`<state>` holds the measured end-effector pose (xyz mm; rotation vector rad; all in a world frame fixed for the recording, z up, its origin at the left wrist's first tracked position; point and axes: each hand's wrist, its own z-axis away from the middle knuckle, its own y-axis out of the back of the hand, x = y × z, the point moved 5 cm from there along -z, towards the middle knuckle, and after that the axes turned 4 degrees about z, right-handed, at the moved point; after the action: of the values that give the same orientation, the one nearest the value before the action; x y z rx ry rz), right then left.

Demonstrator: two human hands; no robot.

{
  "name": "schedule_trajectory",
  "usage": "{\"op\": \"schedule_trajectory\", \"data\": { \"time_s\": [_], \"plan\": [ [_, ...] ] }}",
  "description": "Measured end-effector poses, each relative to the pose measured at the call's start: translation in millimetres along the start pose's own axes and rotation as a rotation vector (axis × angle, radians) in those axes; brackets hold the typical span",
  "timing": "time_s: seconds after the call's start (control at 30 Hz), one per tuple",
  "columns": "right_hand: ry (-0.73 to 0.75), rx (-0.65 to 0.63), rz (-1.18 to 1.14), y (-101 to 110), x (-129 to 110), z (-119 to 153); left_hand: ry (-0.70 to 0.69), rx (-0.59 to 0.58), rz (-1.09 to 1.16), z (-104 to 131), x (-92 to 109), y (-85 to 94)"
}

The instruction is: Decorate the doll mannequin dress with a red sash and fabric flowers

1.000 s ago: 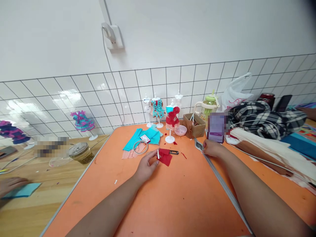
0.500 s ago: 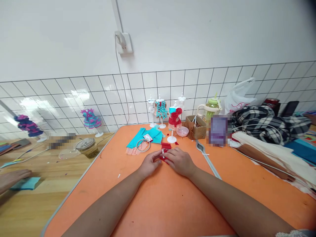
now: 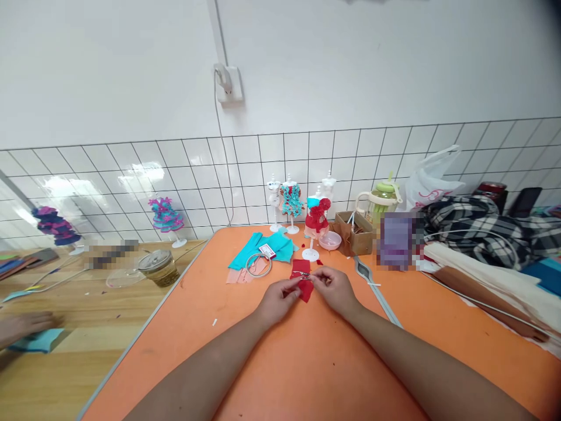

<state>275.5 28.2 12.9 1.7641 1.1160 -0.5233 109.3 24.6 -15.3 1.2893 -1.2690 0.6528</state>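
Observation:
A small silver metal piece (image 3: 302, 275), thin and with two narrow arms, spans the gap between my hands; its exact kind is too small to tell. My left hand (image 3: 279, 301) pinches its left side between thumb and finger. Closed on the right end are the fingertips of my right hand (image 3: 335, 289). Beneath it lies a piece of red cloth (image 3: 300, 267), with a lower part (image 3: 305, 294) showing under the fingers. Just behind stands a small white dress form wearing a red and turquoise dress (image 3: 316, 219).
Left of my hands lie turquoise cloth (image 3: 245, 250) and a metal ring (image 3: 258, 265). Behind are more small dress forms (image 3: 291, 202), a pink bowl (image 3: 330, 240) and a cardboard box (image 3: 362, 241). A grey zipper (image 3: 364, 272) runs along the right. Another person's hand (image 3: 26, 327) touches turquoise cloth at far left.
My hands have moved apart from their clasp, uncovering the silver piece and more red cloth. The white strip seen at my fingers is out of sight. The view has shifted slightly.

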Motion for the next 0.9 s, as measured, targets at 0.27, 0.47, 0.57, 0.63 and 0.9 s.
{"op": "schedule_trajectory", "data": {
  "time_s": [0.27, 0.47, 0.57, 0.63, 0.9],
  "plan": [
    [-0.155, 0.123, 0.094, 1, 6, -2, -0.02, 0.016, -0.142, 3, 4, 2.8],
    [-0.029, 0.019, 0.242, -14, -9, 7, -0.122, -0.023, -0.276, 0, 19, -5.3],
    [-0.007, -0.01, 0.227, -16, -10, 9, -0.139, 0.005, -0.345, -2, 20, -3.4],
    [-0.009, -0.023, 0.219, -15, -8, 10, -0.154, 0.0, -0.38, -1, 22, -3.4],
    [0.066, -0.196, 0.144, -13, -1, 12, -0.184, 0.011, -0.52, 5, 27, -8.2]
  ]
}}
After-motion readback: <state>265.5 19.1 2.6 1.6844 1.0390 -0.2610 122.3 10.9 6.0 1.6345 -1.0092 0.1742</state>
